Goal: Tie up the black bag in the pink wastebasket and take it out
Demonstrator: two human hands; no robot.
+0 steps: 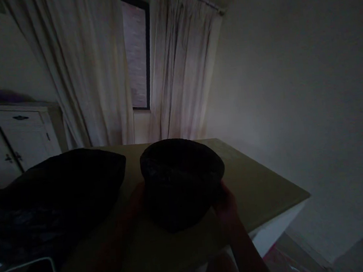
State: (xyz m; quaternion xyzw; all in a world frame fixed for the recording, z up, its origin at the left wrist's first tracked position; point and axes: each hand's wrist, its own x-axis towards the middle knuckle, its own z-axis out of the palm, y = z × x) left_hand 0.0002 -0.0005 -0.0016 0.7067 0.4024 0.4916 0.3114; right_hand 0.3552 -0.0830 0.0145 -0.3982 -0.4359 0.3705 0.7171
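A round bin [178, 200] covered in a black plastic bag stands on the table, its wide mouth facing up. The bag is folded out over the rim, and the inside is too dark to make out. From the left, my left hand [139, 199] holds the bin's side below the rim, its fingers partly hidden. My right hand [225, 202] grips the opposite side just under the overhanging bag. A large black plastic bag [47, 208] lies spread at the left of the table, with its mouth open toward the right.
The yellowish table [253, 184] ends at a right front corner beside the wall. A pale cable [30, 262] loops at the lower left. Behind are a white cabinet [30, 137] and long curtains [98, 75] around a narrow window [137, 50]. The room is dim.
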